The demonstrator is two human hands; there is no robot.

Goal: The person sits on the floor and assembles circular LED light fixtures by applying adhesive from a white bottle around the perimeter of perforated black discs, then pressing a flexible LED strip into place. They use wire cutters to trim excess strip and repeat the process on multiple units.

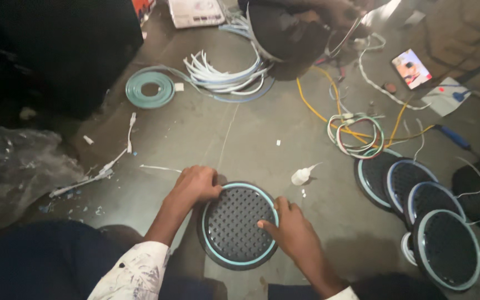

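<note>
A round black disc (234, 222) with a studded face and a pale blue-green rim strip lies on the floor in front of me. My left hand (195, 186) curls over its upper left edge, fingers pressed on the rim. My right hand (293, 230) rests on the disc's right side, fingers flat on the studded face and the rim. Neither hand holds anything else.
Several matching discs (423, 211) overlap in a row at the right. A small white glue bottle (301, 176) lies close by. Coiled blue-green strip (150, 88), white strips (223, 75), coloured wires (356, 130), a phone (411, 68), crumpled plastic (12, 166). Another person sits at the top (290, 28).
</note>
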